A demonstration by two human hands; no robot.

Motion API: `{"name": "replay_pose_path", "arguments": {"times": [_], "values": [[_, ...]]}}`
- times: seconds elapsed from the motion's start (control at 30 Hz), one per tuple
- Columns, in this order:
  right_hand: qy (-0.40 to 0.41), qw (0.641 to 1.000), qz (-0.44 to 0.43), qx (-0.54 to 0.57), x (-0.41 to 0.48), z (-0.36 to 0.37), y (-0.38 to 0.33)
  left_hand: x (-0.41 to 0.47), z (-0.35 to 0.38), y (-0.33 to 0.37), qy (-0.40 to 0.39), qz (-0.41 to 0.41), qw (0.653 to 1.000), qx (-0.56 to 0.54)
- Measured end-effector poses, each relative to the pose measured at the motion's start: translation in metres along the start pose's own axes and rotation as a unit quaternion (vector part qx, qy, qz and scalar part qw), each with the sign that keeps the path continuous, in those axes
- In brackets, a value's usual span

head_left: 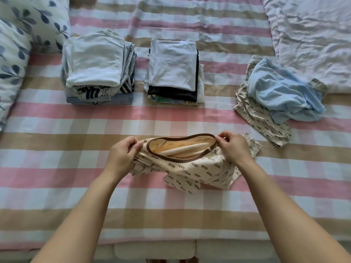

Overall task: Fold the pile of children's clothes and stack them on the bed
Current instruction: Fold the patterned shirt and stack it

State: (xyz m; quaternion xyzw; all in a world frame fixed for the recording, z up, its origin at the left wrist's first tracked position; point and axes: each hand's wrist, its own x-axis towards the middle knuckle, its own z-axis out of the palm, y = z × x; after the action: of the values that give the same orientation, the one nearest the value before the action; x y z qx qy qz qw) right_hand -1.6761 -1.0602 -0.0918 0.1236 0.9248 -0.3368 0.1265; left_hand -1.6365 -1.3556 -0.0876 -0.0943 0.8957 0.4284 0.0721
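A cream patterned child's top (191, 168) with a brown neck band is bunched on the striped bed sheet (76, 133) in front of me. My left hand (123, 154) pinches its left shoulder and my right hand (233, 147) pinches its right shoulder, so the neck opening is stretched wide between them. Two folded stacks sit farther back: a left stack (98, 67) topped with a pale garment, and a middle stack (174, 71) topped with white over black. At the right lie unfolded cream patterned shorts (260, 120) with a crumpled light blue garment (281, 93) on top.
Leaf-print pillows (22, 35) fill the far left corner. A rumpled white quilt (311, 35) covers the far right. The bed's near edge (171, 242) runs below my forearms.
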Motion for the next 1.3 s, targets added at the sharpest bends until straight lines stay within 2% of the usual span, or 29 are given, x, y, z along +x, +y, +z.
{"name": "replay_pose_path", "arguments": {"times": [0.1,0.27,0.37,0.47,0.57,0.67,0.77,0.9,1.1,1.17,1.3], "values": [[-0.038,0.997,0.029,-0.058,0.012,0.036,0.018,0.011,0.026,-0.028,-0.031,-0.028,0.997,0.068],[-0.043,0.997,0.056,-0.036,0.018,0.073,0.040,0.009,0.059,-0.051,-0.084,-0.041,0.994,0.057],[-0.005,0.999,0.041,0.002,0.010,0.068,0.041,0.002,0.060,-0.054,-0.122,-0.157,0.975,-0.097],[0.065,0.997,0.026,0.017,-0.013,0.057,0.043,0.004,0.055,-0.062,-0.063,-0.308,0.912,-0.263],[-0.001,0.998,0.063,0.006,-0.036,0.058,0.048,0.005,0.053,-0.067,-0.088,-0.366,0.863,-0.337],[-0.054,0.993,0.093,0.045,-0.047,0.072,0.051,0.003,0.056,-0.064,-0.156,-0.343,0.868,-0.325],[-0.021,0.995,0.078,0.051,-0.048,0.088,0.050,0.002,0.065,-0.059,-0.177,-0.259,0.915,-0.254],[0.004,0.995,0.081,0.057,-0.043,0.101,0.052,-0.004,0.080,-0.054,-0.141,-0.215,0.946,-0.199],[0.017,0.988,0.087,0.124,-0.048,0.094,0.052,-0.011,0.078,-0.058,-0.096,-0.209,0.951,-0.206],[0.042,0.989,0.062,0.126,-0.053,0.081,0.047,-0.015,0.070,-0.055,-0.085,-0.191,0.954,-0.214],[0.082,0.995,-0.038,0.039,-0.067,0.040,0.031,-0.024,0.038,-0.041,-0.031,-0.137,0.970,-0.197]]}}
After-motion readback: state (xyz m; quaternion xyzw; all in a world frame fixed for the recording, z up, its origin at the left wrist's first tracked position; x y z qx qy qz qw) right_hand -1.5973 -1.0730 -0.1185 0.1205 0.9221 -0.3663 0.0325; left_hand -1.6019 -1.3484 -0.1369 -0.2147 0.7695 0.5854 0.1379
